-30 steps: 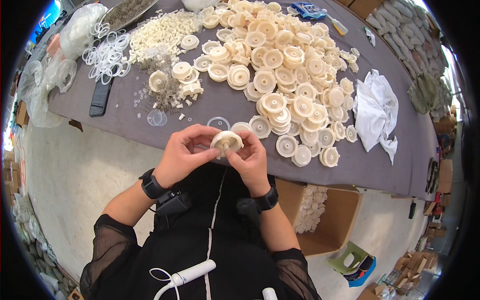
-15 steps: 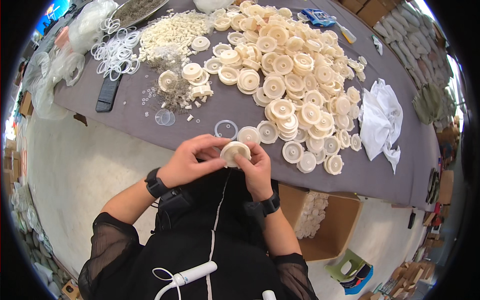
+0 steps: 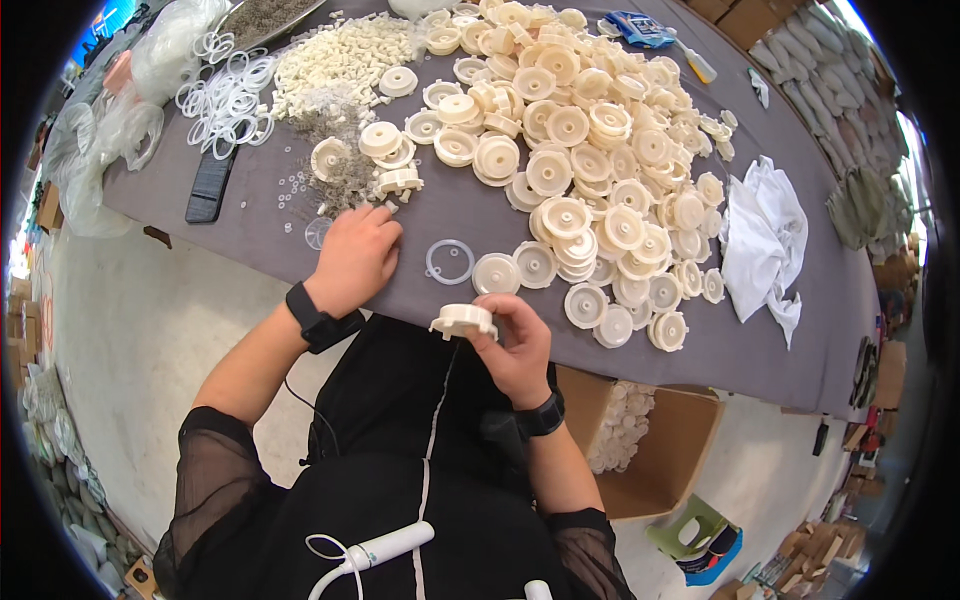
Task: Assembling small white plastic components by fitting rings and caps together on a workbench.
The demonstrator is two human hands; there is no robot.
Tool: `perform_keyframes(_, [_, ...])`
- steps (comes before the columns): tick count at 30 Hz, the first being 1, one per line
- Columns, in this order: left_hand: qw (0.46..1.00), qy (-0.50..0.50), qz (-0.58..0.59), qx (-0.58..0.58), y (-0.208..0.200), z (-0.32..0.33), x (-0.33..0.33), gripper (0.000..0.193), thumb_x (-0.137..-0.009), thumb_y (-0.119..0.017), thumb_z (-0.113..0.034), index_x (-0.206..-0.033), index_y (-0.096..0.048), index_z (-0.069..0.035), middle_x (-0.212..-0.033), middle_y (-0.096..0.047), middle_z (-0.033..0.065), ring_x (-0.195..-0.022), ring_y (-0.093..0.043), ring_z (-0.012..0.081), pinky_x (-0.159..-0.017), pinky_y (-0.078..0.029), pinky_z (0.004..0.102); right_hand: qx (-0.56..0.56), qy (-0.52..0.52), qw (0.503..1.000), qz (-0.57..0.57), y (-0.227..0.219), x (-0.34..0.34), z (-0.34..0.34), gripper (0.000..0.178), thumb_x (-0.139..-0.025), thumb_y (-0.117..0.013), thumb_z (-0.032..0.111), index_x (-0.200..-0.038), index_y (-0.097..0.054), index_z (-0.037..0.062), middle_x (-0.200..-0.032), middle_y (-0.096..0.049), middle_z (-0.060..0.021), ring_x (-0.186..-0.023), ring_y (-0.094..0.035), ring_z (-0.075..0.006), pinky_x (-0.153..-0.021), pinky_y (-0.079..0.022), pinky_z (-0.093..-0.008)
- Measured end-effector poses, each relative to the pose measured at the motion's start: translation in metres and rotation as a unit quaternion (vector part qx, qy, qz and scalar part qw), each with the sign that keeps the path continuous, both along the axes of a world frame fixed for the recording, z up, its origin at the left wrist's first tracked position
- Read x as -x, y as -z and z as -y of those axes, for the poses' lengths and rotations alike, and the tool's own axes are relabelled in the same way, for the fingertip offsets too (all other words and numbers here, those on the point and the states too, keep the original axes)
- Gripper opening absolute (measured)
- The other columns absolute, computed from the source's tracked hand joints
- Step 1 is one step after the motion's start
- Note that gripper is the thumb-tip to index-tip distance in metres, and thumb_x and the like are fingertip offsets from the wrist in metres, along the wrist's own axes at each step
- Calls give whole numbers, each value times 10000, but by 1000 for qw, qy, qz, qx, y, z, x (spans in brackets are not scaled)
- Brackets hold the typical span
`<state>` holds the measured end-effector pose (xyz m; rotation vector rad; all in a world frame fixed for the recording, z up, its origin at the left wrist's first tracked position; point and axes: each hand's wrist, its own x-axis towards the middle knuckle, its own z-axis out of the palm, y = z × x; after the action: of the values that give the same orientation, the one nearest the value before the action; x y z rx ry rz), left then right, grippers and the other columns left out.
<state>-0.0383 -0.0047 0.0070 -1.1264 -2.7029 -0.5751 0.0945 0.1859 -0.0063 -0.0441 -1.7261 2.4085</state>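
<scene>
My right hand [image 3: 515,340] grips a round cream plastic cap [image 3: 463,318] by its right side, thumb below and fingers on top, tilted just off the table's front edge. My left hand [image 3: 358,258] lies at the near side of a heap of thin metal springs [image 3: 350,172] and small white plastic pieces, its fingers curled together. Their tips are hidden, so what they hold cannot be made out. A clear ring [image 3: 450,262] lies between the hands. Right of it lie two more caps, one flat-faced [image 3: 496,274] and one hollow side up [image 3: 536,265].
A large pile of cream caps [image 3: 600,130] covers the table's middle. White stems [image 3: 335,65], clear rings [image 3: 225,105] and a dark phone [image 3: 210,185] lie left. A white cloth [image 3: 765,235] lies right. Below the edge stands a cardboard box [image 3: 670,450] with caps inside.
My left hand has let go of the cap and moved up and left to the small parts. My right hand keeps the cap, now tilted more edge-on.
</scene>
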Motion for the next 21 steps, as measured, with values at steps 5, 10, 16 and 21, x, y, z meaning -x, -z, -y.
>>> perform_keyframes(5, [830,11,508,-230,-39,-11,-27,63,-779,-689,-66,-827,-661,-36,-702,-601,-54,-588,-463,-12,-533,-350,160,-298,23,940,-162,-14,6,-5,311,-616,-682,-59,-897,-624,60,-872,-639,-77,-822,-613,-248,-734,-494,-337])
perform_keyframes(10, [750,73,603,-262,-52,-10,-31,64,-780,-682,-61,-829,-669,-22,-726,-605,-42,-621,-490,9,-552,-369,168,-340,16,915,-217,-17,5,-3,314,-609,-691,-57,-895,-633,58,-897,-638,-73,-826,-614,-244,-714,-502,-338])
perform_keyframes(16, [772,93,584,-234,-56,-8,-33,70,-765,-688,-63,-823,-676,-26,-749,-617,-24,-657,-514,35,-591,-395,196,-306,34,934,-183,-22,-3,2,325,-610,-705,-57,-906,-648,66,-972,-637,-67,-847,-623,-230,-708,-507,-308])
perform_keyframes(21, [794,121,554,-221,-58,-5,-33,80,-757,-684,-55,-829,-694,-22,-751,-632,0,-679,-550,63,-616,-424,215,-288,-4,940,-181,-22,-3,-2,312,-617,-704,-61,-900,-647,56,-949,-653,-65,-852,-627,-215,-719,-510,-303])
